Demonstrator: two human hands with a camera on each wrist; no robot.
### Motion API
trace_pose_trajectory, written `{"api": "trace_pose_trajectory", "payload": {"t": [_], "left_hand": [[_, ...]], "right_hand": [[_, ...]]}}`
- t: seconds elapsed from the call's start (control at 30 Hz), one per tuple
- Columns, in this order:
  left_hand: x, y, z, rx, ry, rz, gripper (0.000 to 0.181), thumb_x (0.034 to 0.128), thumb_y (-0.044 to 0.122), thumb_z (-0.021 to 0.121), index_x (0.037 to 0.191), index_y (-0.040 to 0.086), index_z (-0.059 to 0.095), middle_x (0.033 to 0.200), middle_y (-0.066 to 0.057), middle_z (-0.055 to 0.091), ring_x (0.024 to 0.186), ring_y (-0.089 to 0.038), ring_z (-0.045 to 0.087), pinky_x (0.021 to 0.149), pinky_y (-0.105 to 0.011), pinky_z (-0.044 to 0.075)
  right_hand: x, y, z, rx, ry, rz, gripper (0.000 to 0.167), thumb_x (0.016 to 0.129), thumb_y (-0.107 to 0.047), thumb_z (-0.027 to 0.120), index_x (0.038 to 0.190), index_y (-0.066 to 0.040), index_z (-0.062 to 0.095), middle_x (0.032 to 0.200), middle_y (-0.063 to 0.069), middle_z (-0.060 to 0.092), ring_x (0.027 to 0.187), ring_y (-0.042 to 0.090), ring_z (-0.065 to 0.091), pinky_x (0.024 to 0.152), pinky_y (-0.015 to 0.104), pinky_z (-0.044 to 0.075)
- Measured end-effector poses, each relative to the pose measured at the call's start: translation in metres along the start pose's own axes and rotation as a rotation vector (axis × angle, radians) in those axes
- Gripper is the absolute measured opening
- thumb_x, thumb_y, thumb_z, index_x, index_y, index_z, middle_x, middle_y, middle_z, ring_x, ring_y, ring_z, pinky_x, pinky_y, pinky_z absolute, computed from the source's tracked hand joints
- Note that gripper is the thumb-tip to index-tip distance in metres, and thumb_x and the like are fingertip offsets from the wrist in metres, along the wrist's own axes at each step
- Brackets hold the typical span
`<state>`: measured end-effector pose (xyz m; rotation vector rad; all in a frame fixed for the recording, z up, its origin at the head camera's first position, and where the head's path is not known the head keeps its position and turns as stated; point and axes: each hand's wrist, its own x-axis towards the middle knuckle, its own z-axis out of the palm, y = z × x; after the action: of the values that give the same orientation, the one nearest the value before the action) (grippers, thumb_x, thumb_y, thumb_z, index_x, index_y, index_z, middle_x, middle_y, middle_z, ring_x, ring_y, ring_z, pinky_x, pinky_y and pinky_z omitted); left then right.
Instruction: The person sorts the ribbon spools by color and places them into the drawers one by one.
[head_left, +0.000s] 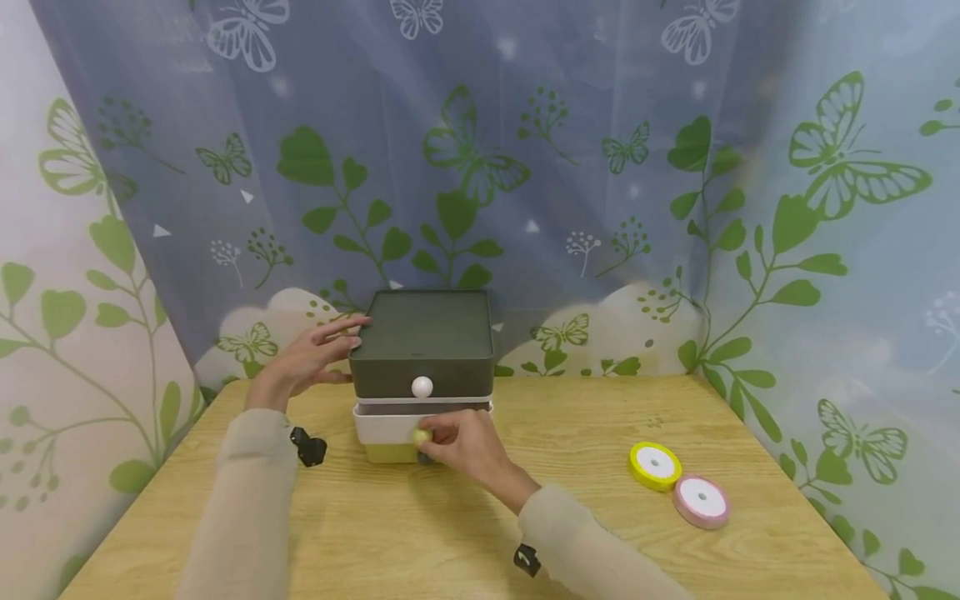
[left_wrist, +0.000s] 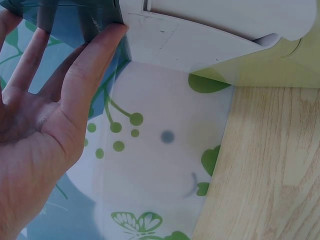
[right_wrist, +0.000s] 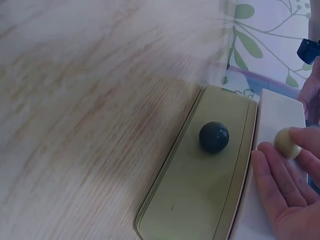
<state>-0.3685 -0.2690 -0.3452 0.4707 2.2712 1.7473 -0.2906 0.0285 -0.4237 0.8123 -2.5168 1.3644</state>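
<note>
A small drawer box stands on the table, with a dark grey-green top drawer [head_left: 423, 377], a white middle drawer [head_left: 382, 428] and a yellow bottom drawer [head_left: 386, 452]. Pulled partly out, the white drawer juts forward of the one above. My right hand [head_left: 472, 446] pinches its pale yellow knob [right_wrist: 287, 143] between thumb and fingers. My left hand [head_left: 307, 358] touches the left side of the top drawer, fingers extended; its thumb [left_wrist: 95, 65] lies near the box's side. A white knob [head_left: 422, 387] is on the top drawer, a dark knob [right_wrist: 214, 137] on the bottom one.
To the right on the wooden table [head_left: 570, 533] lie a yellow-rimmed ribbon spool [head_left: 655, 465] and a pink-rimmed spool [head_left: 702, 502], side by side. Behind the table hangs a curtain [head_left: 570, 208] printed with leaves and butterflies.
</note>
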Motion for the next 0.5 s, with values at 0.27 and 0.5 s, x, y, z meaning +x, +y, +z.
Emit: {"api": "trace_pose_trajectory", "payload": {"t": [0.27,0.5], "left_hand": [[-0.0003,0.0004,-0.0001,-0.003,-0.001,0.003,0.062,0.1087,0.035,0.054,0.164,0.021,0.03,0.175,-0.013,0.005,0.158,-0.049,0.011,0.111,-0.063,0.047],[-0.0013,0.0012,0.0011,0.001,0.007,-0.005,0.061,0.109,0.034,0.053,0.164,0.021,0.029,0.175,-0.013,0.005,0.158,-0.049,0.01,0.112,-0.063,0.047]], "right_hand": [[-0.0062,-0.0025,0.0014,0.004,-0.005,-0.018,0.018,0.087,-0.007,0.082,0.104,-0.005,0.082,0.085,0.012,0.081,0.071,0.019,0.078,0.061,0.011,0.055],[-0.0089,-0.0046,0.0008,-0.008,-0.009,-0.024,0.018,0.088,-0.008,0.082,0.105,-0.005,0.082,0.085,0.011,0.081,0.071,0.016,0.077,0.061,0.011,0.056]]}}
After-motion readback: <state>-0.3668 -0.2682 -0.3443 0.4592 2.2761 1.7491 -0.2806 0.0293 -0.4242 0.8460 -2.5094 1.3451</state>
